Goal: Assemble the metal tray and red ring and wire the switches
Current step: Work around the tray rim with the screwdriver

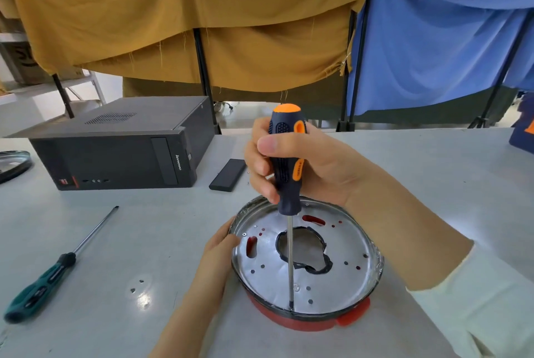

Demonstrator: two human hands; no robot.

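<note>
Nearest, the metal tray [341, 245] sits nested on the red ring [303, 321] on the bench [144, 227]. Right hand [306, 166] fingers grip an upright orange-and-navy screwdriver [286, 161], tip at the tray's near rim, while left hand [219, 250] fingers curl against its left edge.

The grey table [419, 172] carries a computer case [115, 152], green screwdriver [57, 265], black bar [227, 175] and red ring [303, 323].
</note>
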